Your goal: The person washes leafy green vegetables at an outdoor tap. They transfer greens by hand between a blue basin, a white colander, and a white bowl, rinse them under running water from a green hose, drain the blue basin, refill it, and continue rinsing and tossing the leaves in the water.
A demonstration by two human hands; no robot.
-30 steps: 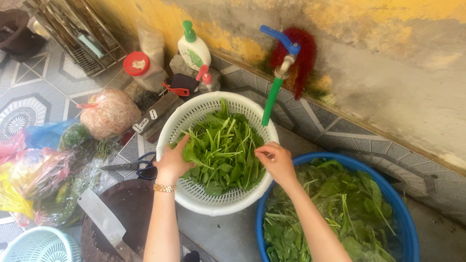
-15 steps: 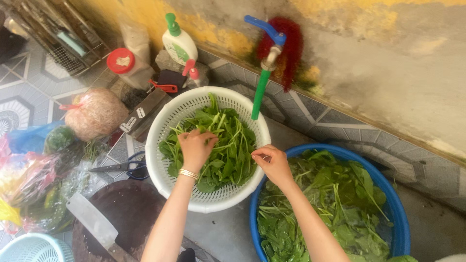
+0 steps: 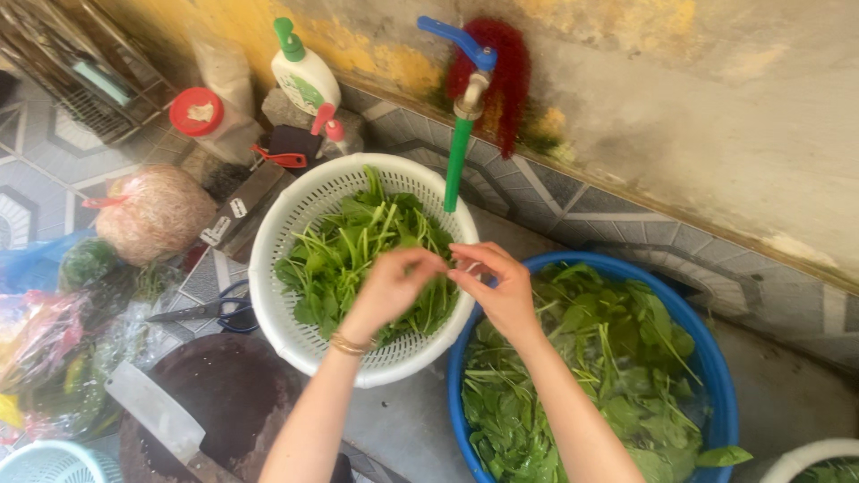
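Pinching leafy greens point(image 3: 358, 255) between both hands, left hand point(image 3: 394, 284) and right hand point(image 3: 503, 288), you keep them over the white colander point(image 3: 268, 268) for draining.

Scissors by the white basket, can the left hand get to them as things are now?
Probably yes. The scissors lie uncovered on the floor left of the basket, and the left hand is over the greens; nothing stands between, it only has to clear the rim.

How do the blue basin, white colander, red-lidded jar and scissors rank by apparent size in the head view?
Largest to smallest:
blue basin
white colander
scissors and red-lidded jar: too alike to rank, and the jar sits farther from the camera.
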